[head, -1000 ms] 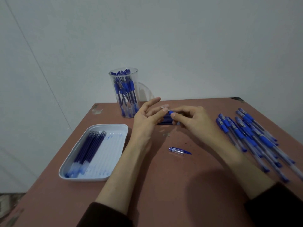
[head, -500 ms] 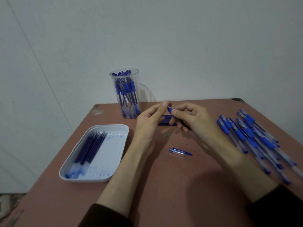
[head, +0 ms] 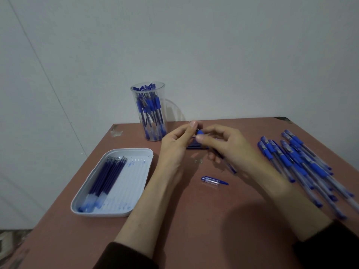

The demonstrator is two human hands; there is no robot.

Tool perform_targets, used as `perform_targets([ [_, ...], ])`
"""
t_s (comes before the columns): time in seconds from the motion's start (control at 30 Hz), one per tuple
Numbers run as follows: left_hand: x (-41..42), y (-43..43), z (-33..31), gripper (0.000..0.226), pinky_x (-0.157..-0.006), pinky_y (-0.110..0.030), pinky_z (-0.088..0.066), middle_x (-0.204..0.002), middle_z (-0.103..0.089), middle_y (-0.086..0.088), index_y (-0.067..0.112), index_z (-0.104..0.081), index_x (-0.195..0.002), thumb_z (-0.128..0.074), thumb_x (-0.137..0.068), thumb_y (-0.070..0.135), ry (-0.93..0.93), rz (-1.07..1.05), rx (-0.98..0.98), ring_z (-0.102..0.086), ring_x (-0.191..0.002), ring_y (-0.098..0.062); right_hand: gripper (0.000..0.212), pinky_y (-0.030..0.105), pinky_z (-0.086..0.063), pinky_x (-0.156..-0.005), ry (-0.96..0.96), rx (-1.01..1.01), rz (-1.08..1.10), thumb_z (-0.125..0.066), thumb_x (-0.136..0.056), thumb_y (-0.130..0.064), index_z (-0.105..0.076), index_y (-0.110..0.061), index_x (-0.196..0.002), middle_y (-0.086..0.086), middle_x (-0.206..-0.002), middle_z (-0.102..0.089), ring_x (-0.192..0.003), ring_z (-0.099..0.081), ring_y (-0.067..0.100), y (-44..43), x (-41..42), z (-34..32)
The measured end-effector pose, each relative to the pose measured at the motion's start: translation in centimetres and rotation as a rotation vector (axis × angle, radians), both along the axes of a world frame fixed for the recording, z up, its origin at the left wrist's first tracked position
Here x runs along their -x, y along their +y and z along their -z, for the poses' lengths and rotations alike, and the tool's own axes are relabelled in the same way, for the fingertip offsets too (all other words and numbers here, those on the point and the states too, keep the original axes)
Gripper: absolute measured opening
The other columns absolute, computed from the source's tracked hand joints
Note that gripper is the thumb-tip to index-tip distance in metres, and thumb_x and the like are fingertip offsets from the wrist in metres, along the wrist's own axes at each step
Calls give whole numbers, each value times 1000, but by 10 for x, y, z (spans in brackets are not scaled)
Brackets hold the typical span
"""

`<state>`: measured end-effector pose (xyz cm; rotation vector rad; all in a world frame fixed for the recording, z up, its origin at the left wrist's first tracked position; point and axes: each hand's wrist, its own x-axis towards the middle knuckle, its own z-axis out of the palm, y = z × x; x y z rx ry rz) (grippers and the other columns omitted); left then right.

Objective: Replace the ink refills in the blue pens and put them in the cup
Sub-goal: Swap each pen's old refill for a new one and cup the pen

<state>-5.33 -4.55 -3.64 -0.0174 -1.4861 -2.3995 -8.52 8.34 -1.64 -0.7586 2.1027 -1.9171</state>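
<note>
Compared with 0.5 s ago: both hands had risen slightly off the table point(head: 194, 220) and drawn closer. The left thumb and forefinger now sat right at the tip of the blue pen point(head: 200, 132). Cap point(head: 213, 180), tray point(head: 131, 150), cup point(head: 136, 101) and loose pens point(head: 303, 166) were unchanged.

Left hand point(head: 174, 148): fingers curled, thumb and forefinger pinching the pen's tip end; what exactly they pinched was too small to tell. Right hand point(head: 233, 150): fingers curled round the pen near its blue grip, barrel slanting down and right under the palm. The pen was held above the table centre, just in front of a small bundle of refills point(head: 194, 146) lying on the table.

Surface: reddish-brown table. White tray at left held dark refills point(head: 108, 177) along its left side. The clear cup, full of blue pens, stood at the far edge. The loose pens lay heaped at right; the cap lay alone near the hands. A plain grey wall point(head: 194, 45) stood behind.
</note>
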Motion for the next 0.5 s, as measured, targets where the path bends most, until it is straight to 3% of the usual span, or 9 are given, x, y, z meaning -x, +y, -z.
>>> perform_targets([
  [0.1, 1, -2, 2, 28, -88, -73, -41, -91, -64, -28, 7, -71, -91, -72, -82, 34, -19, -31, 24, -60, -93, -53, 12, 34, -39, -49, 110, -88, 104, -72, -82, -24, -64, -21, -90, -2, -56, -58, -48, -50, 15, -2, 2, 5],
  [0.27, 5, -6, 6, 31, -88, -76, -38, -85, -60, -24, 8, -70, -94, -68, -85, 38, -15, 8, 72, -57, -83, -52, 12, 25, -27, -43, -26, -15, 12, -66, -87, -20, -66, -8, -85, 4, -55, -55, -41, -39, 11, 0, 4, 4],
  [0.33, 5, -5, 5, 24, -89, -66, -44, -82, -62, -18, 11, -72, -90, -64, -88, 34, -13, 3, 75, -60, -76, -40, 15, 27, -20, -47, -82, 25, -45, -64, -88, -18, -66, -3, -88, 7, -55, -53, -39, -33, 11, 1, 4, 4],
  [0.4, 4, -4, 4, 22, -81, -52, -46, -79, -64, -11, 13, -74, -85, -59, -92, 28, -23, 19, 46, -59, -65, -31, 20, 34, -11, -52, -147, 55, -95, -61, -89, -16, -65, 4, -93, 8, -53, -52, -37, -29, 10, 2, 5, 2],
  [0.5, 1, -3, 1, 24, -81, -45, -48, -84, -68, -8, 15, -76, -84, -57, -93, 26, -28, 14, 88, -63, -71, -26, 20, 33, -11, -52, -190, 47, -123, -59, -90, -17, -67, 2, -94, 8, -54, -52, -37, -29, 10, 3, 7, 2],
])
